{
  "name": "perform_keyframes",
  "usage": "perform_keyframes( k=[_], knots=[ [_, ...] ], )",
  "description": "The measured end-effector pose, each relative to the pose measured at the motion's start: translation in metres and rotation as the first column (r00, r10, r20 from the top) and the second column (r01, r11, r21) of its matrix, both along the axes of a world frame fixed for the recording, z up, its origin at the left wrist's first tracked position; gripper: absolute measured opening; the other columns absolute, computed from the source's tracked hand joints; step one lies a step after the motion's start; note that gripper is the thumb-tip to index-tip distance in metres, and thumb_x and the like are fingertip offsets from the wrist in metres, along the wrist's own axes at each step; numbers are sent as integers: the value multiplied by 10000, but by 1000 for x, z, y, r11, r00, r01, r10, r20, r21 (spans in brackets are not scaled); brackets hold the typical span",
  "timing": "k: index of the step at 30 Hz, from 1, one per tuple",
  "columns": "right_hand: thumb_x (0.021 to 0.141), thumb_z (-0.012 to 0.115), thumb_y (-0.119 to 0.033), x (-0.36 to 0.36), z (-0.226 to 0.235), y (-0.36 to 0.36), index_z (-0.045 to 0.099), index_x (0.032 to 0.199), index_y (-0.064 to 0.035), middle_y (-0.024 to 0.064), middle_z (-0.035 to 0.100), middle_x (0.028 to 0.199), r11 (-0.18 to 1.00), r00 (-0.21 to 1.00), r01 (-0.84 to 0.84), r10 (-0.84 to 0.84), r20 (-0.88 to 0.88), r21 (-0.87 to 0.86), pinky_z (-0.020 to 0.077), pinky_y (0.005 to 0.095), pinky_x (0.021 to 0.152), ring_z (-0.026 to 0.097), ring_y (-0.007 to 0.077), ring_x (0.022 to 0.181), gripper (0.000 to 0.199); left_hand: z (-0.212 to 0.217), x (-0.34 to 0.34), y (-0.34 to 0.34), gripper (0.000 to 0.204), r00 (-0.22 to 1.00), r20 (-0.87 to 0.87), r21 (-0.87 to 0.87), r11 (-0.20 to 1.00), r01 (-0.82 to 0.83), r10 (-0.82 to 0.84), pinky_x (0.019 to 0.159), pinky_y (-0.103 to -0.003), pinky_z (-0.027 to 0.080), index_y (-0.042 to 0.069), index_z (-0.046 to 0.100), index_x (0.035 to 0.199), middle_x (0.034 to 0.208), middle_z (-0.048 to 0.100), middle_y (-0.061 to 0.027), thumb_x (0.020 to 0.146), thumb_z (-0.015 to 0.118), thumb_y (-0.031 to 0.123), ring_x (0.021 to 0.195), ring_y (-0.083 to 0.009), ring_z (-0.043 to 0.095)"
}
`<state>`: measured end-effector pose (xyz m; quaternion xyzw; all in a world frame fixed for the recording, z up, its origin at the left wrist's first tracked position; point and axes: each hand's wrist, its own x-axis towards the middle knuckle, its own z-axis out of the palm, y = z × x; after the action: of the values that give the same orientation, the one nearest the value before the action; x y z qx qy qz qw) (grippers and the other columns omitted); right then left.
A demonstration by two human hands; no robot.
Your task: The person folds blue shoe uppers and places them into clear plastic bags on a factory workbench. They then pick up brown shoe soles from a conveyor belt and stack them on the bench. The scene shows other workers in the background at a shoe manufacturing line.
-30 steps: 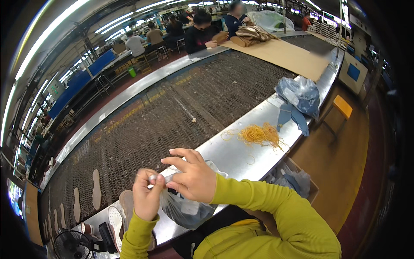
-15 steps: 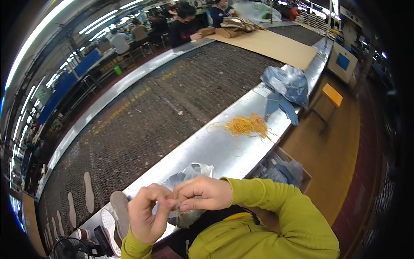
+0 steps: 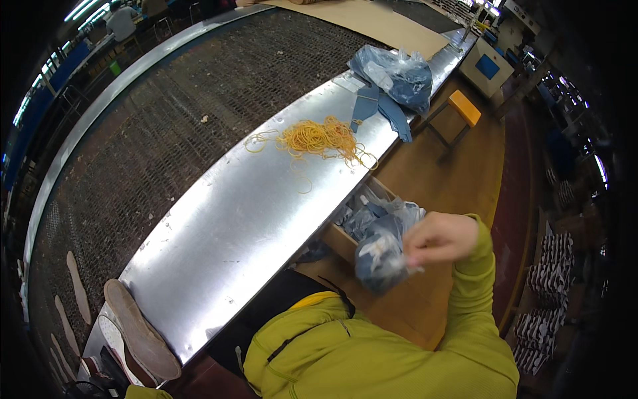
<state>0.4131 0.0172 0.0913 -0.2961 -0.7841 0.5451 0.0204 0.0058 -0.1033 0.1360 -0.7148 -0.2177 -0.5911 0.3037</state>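
We saw right hand (image 3: 440,238), frame right, pinched on small clear bag (image 3: 379,256), held clear of worktop (image 3: 246,219); left hand out of view; rubber bands (image 3: 318,138) piled upper centre.

A single head-worn fisheye view looked steeply down over the person's yellow-green jacket (image 3: 372,352), close at the lower edge. It faced a long shiny metal bench (image 3: 246,219) running diagonally from lower left to upper right, with the dark mesh conveyor belt (image 3: 166,126) beyond. Straight edges bowed toward the dark rim.
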Motion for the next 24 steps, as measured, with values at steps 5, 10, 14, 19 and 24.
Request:
perform_keyframes(
  k=[5,10,14,19,24],
  knots=[
    [851,650,-232,73,-131,21,693,788,-41,30,653,668,831,532,557,-377,758,23,455,259,538,577,123,584,206,-13,3,9,332,1000,12,-89,996,-10,11,918,-368,404,171,516,1191,1174,581,-4,959,419,387,1091,-149,509],
    [858,632,-221,142,-289,22,673,781,-29,44,644,651,521,381,848,-727,571,98,462,271,517,574,147,541,210,-19,3,11,322,1000,4,-132,991,-26,26,925,-377,389,170,526,1173,1176,582,-5,958,418,383,1102,-156,499],
    [894,552,-175,162,-416,56,623,813,-41,38,613,632,-11,-2,999,-977,212,-41,455,289,497,574,182,525,172,-21,5,12,314,999,8,-154,988,-32,34,930,-384,377,169,535,1159,1178,583,-7,956,418,379,1110,-162,491],
    [890,526,-94,148,-456,91,580,862,-21,97,587,679,-485,-395,789,-870,294,-378,430,354,467,568,197,543,96,-20,9,15,306,999,0,-168,985,-46,47,936,-393,362,168,545,1141,1181,585,-8,954,417,374,1121,-169,480],
    [879,545,-158,115,-429,81,643,957,-115,84,650,787,-589,-466,740,-797,384,-326,492,392,563,617,240,630,132,-20,10,15,299,998,0,-181,982,-54,55,942,-402,347,167,556,1122,1183,586,-10,953,416,369,1131,-176,470]
  ],
)
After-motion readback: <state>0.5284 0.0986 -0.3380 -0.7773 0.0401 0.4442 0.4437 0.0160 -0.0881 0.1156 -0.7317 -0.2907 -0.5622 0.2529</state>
